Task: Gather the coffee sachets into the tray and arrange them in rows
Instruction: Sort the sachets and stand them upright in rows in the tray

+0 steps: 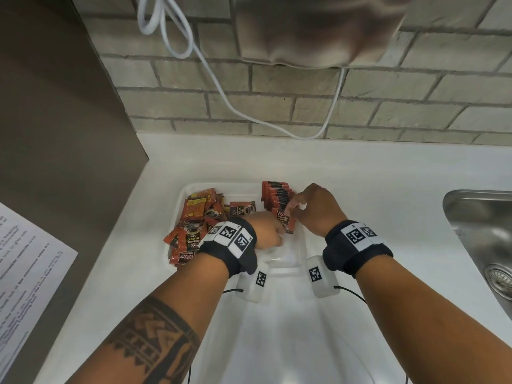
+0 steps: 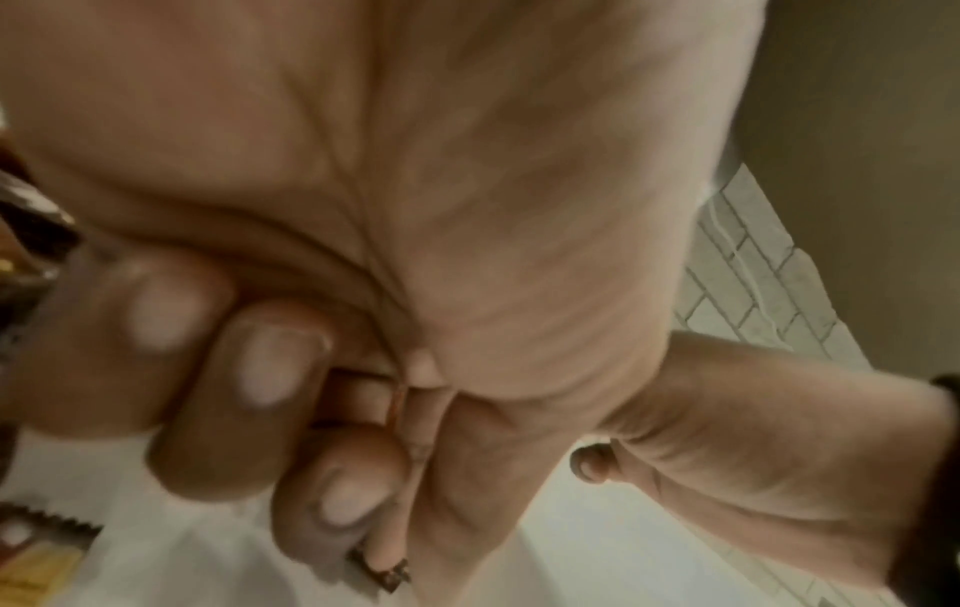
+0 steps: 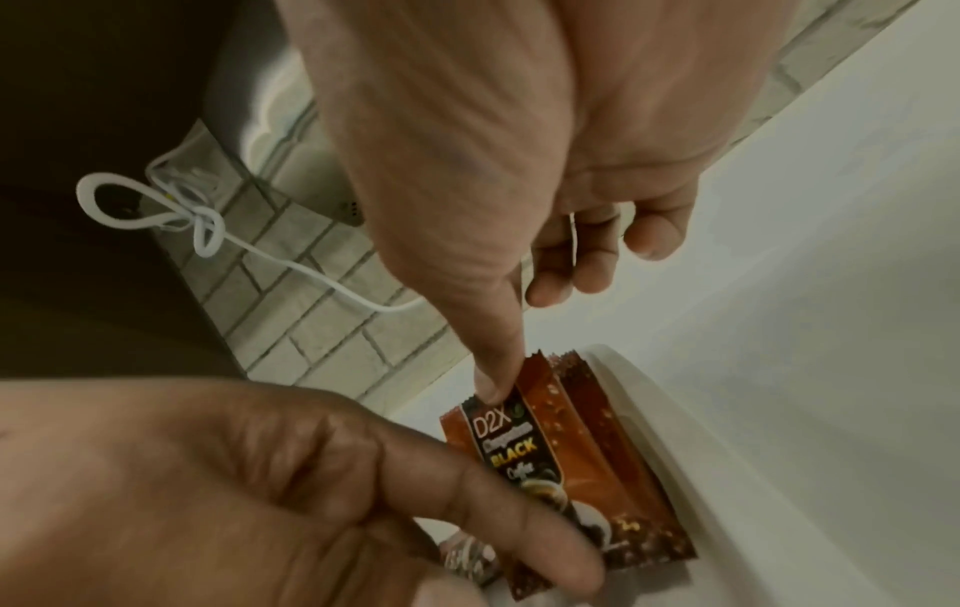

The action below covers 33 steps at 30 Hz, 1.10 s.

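Note:
A white tray (image 1: pixel 221 185) sits on the white counter. A loose pile of red-orange coffee sachets (image 1: pixel 194 217) fills its left side, and one lone sachet (image 1: pixel 242 209) lies flat mid-tray. A row of sachets (image 1: pixel 277 196) stands on edge along the right wall (image 3: pixel 675 451). My right hand (image 1: pixel 294 209) touches the top of the front sachet (image 3: pixel 524 451) with one straight fingertip (image 3: pixel 491 394); its other fingers hang curled. My left hand (image 1: pixel 270 231) has its fingers curled on that sachet's lower end (image 3: pixel 561 546). A thin sachet edge (image 2: pixel 395 404) shows between the curled left fingers.
A steel sink (image 1: pixel 482 231) is set into the counter at the right. A printed paper sheet (image 1: pixel 25 259) lies at the left, beside a dark panel. A white cable (image 1: pixel 221 87) hangs down the brick wall behind the tray, below a grey appliance (image 1: pixel 318 31).

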Each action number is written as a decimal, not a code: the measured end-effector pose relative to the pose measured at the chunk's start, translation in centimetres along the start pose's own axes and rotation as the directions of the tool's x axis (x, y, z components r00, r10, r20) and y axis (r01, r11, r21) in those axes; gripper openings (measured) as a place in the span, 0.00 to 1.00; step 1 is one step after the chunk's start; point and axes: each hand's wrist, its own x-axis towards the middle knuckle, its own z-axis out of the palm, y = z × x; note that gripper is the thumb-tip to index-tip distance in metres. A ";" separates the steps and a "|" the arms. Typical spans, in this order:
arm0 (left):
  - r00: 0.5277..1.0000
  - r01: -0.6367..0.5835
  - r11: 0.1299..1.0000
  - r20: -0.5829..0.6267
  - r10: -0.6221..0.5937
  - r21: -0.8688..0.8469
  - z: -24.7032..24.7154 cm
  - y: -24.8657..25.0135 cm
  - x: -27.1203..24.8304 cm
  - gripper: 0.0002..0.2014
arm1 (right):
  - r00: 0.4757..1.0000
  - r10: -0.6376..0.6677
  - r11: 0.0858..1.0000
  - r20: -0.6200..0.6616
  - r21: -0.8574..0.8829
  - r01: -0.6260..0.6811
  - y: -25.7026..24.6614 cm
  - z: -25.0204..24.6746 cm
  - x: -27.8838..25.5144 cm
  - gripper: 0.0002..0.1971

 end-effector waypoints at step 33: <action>0.998 -0.004 1.000 0.060 0.003 0.020 0.4 0.5 2.5 0.23 | 0.998 -0.038 0.999 0.055 0.019 0.037 0.0 0.4 0.7 0.07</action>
